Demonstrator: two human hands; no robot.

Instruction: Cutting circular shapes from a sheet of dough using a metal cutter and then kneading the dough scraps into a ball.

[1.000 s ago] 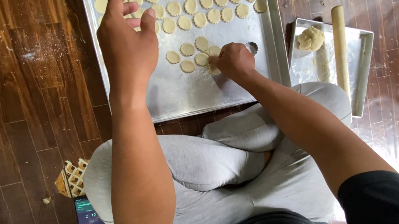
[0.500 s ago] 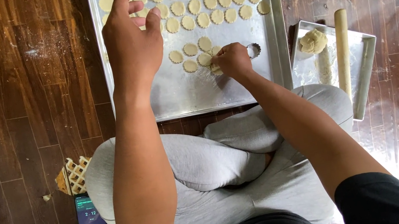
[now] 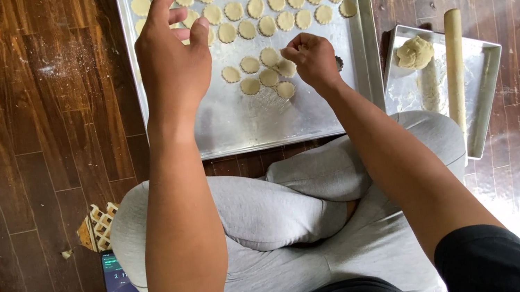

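Laying dough rounds (image 3: 268, 77) in rows on tray (image 3: 337, 101); right hand (image 3: 312, 58) pinched over loose cluster, grip contents hidden; left hand (image 3: 174, 55) loosely spread above. Next likely needs aligning with last row

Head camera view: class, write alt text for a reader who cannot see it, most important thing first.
A person sitting cross-legged on a wooden floor works over a metal baking tray of small round dough pieces. The right hand pinches at the nearest pieces; the left hand hovers open. A smaller tray holds a dough lump and rolling pin.
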